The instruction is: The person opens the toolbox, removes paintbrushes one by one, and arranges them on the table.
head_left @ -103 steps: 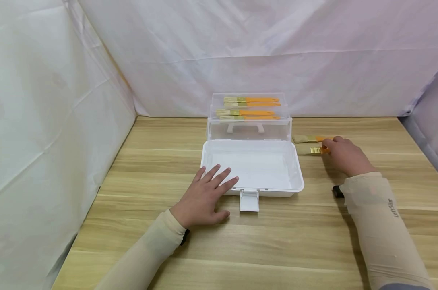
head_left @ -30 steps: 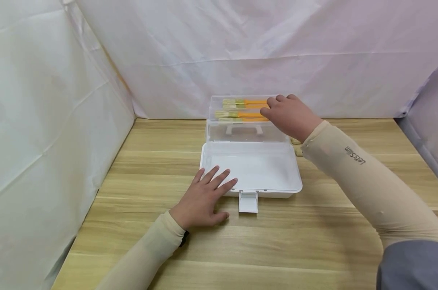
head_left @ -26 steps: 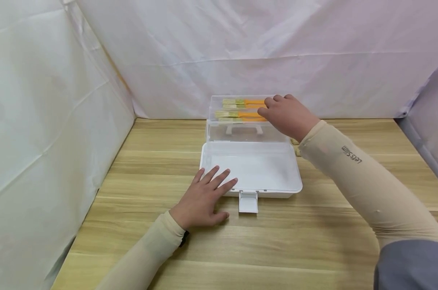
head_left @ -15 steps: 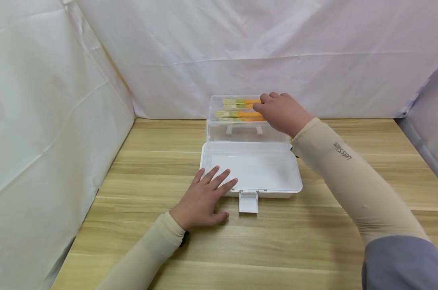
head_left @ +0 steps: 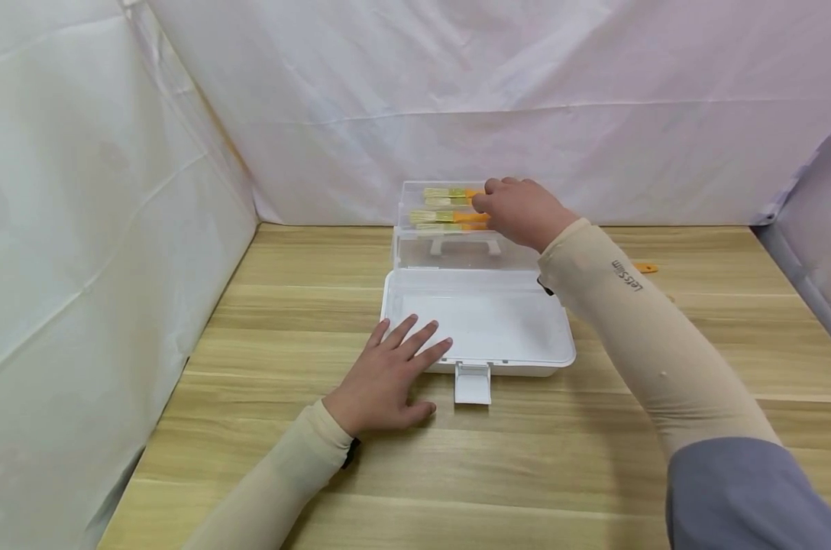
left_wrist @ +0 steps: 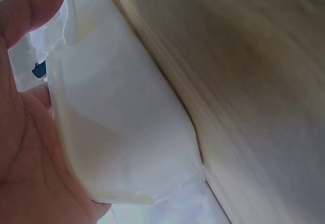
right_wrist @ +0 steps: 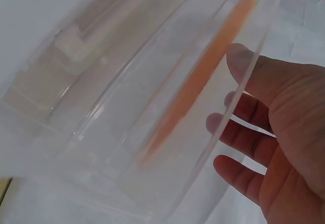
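An open white box (head_left: 560, 336) stands mid-table, its clear tiered tray (head_left: 443, 248) raised at the back. Several orange-handled brushes (head_left: 450, 217) lie in the tray. My right hand (head_left: 518, 210) hovers over the tray's right half, covering the handles. In the right wrist view its fingers (right_wrist: 238, 127) are relaxed and hold nothing, the thumb in front of the clear tray wall (right_wrist: 127, 107), and an orange handle (right_wrist: 203, 76) lies inside. My left hand (head_left: 388, 370) rests flat with spread fingers on the box's front left corner; its palm (left_wrist: 25, 148) touches the white box (left_wrist: 122, 132).
A white latch (head_left: 473, 382) hangs from the box's front edge. An orange brush tip (head_left: 644, 268) shows on the wooden table behind my right forearm. White fabric walls close off the left, back and right sides.
My right hand went from the brushes on the table up to the clear tray, then slid left along it. One brush fewer lies on the table. The left hand stayed put.
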Tool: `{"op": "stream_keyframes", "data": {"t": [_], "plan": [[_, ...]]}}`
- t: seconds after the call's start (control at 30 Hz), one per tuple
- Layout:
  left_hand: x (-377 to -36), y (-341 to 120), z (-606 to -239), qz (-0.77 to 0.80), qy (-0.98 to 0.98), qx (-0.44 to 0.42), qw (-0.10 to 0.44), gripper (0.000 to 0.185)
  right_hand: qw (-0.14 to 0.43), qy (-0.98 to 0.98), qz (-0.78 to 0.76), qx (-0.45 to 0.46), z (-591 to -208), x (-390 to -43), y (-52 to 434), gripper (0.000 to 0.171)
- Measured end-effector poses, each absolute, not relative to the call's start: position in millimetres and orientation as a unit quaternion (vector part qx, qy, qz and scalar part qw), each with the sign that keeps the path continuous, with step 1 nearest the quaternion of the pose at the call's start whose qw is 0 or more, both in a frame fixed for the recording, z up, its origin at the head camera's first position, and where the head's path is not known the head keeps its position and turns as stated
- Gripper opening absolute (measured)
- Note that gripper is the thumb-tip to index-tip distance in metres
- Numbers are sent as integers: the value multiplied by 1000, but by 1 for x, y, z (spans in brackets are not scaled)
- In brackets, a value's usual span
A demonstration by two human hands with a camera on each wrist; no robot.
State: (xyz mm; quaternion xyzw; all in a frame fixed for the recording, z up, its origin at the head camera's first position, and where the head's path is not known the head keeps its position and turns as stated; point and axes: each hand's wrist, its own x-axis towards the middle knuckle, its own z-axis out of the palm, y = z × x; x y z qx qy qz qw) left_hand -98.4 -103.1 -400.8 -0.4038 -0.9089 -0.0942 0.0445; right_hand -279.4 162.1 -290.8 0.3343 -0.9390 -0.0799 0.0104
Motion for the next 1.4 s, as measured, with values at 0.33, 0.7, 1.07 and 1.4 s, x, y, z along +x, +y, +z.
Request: {"op": "stream_keyframes", "data": {"t": [0.33,0.7,1.07,1.4], "plan": [[-100,-102,-401,-89,-910,-403,44,84,-6,-941,-92,326,-293,-284,158,24],[-101,-102,-402,-89,-911,-401,40,83,-12,-939,-106,328,-294,-288,157,25],[-101,-102,-403,-88,-912,-398,42,84,-21,-934,-94,344,-293,-295,159,23],[-100,-101,-404,-88,-910,-402,43,83,-21,-943,-61,325,-293,-291,163,14]]}}
